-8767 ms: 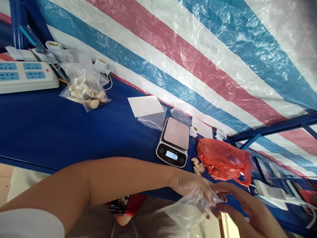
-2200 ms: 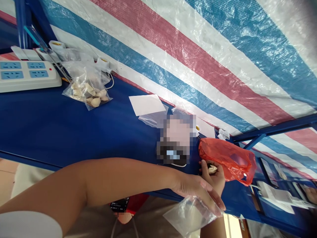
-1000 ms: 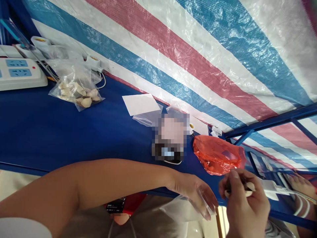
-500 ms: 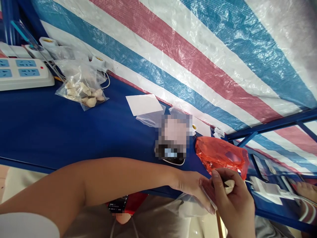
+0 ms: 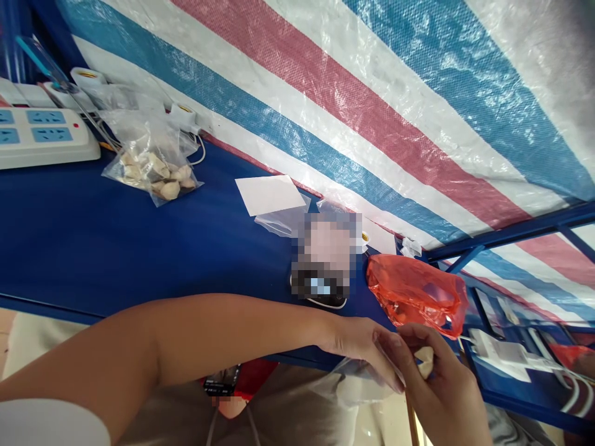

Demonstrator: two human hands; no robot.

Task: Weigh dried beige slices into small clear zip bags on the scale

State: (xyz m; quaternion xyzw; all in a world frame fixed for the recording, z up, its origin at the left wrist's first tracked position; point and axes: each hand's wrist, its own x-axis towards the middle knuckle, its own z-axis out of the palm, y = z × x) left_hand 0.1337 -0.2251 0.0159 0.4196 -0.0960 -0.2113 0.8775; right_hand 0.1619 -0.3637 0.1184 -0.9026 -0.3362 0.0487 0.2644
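Observation:
My left hand [image 5: 365, 344] reaches across from the left, beyond the table's front edge. Its fingers are closed on a clear plastic bag [image 5: 346, 381], which hangs below it over my lap. My right hand [image 5: 446, 387] is up against the left fingertips, curled round a pale garlic clove [image 5: 424, 362]. Part of the clove is hidden by the fingers. Behind the hands lies a crumpled red plastic bag [image 5: 411, 291], its contents unclear. To the left of that, a small digital scale [image 5: 320, 300] has a lit display, and a blurred patch covers what sits on it.
Further left, a clear bag of garlic cloves [image 5: 158, 176] rests by a white power strip [image 5: 51, 145]. White paper [image 5: 269, 195] lies on the blue table [image 5: 139, 248] near the striped sheet [image 5: 325, 80]. White chargers and cables [image 5: 497, 353] are at right.
My right hand has turned slightly and the clove has shifted down and left in its fingers. My left hand barely moved. At the far right edge, something red has come into view.

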